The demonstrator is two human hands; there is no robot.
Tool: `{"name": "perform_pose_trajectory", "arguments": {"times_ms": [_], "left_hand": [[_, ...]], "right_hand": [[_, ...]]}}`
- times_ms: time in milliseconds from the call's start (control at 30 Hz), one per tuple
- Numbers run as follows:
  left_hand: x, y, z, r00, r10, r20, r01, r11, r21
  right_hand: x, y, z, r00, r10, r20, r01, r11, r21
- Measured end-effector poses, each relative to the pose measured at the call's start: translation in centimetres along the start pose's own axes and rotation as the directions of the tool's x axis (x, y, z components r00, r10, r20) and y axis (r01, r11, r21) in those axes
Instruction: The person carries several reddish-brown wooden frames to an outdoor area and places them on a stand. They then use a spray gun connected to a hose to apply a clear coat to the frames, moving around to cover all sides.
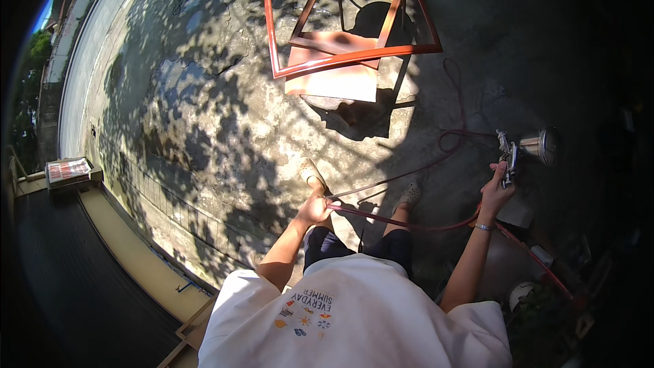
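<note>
My right hand (498,189) is wrapped round the grip of a metal spray gun (507,157), held out to the right with its silver cup (537,146) pointing away to the side. A red hose (402,221) runs from near my right wrist across to my left hand (315,210), which is closed round it in front of my legs. From there more hose loops off along the ground toward the gun. Ahead of me a reddish-brown rectangular frame (354,59) rests over a smaller wooden piece and a flat panel (332,82). Neither hand touches them.
Sunlit, shadow-dappled concrete (204,95) spreads ahead and left. A hose loop (452,140) lies right of the frames. Dark corrugated sheeting (75,272) and a box-like thing (68,171) stand at the left. Deep shadow hides much of the right side.
</note>
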State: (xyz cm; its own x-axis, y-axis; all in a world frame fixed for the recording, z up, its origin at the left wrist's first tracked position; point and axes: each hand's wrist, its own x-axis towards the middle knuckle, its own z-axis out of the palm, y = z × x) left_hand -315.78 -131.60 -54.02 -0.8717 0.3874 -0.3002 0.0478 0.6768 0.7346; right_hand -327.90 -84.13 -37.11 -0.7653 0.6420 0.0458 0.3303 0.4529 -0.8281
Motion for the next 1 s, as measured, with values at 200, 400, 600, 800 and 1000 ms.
{"name": "perform_pose_trajectory", "arguments": {"times_ms": [200,400,600,800,1000], "left_hand": [[-9.3,-12.7,-14.0,0.952,-0.272,0.137,0.255,0.958,0.132],[-16.8,-25.4,-22.7,0.875,-0.483,-0.024,0.480,0.861,0.168],[-20.4,-30.3,-24.0,0.814,-0.553,-0.180,0.576,0.807,0.125],[-16.3,-29.7,-23.3,0.838,-0.518,-0.170,0.543,0.818,0.189],[-11.0,-26.8,-22.2,0.917,-0.339,-0.210,0.378,0.907,0.184]], "right_hand": [[-12.6,-3.0,17.2,0.992,0.111,0.059,-0.118,0.985,0.126],[-24.8,-6.8,33.7,0.915,0.197,0.351,-0.285,0.934,0.218],[-31.4,-11.9,43.3,0.804,-0.144,0.576,-0.104,0.921,0.375],[-28.5,-11.0,47.5,0.821,-0.209,0.531,-0.006,0.927,0.375],[-20.6,-6.4,45.6,0.883,-0.020,0.469,-0.032,0.994,0.103]]}}
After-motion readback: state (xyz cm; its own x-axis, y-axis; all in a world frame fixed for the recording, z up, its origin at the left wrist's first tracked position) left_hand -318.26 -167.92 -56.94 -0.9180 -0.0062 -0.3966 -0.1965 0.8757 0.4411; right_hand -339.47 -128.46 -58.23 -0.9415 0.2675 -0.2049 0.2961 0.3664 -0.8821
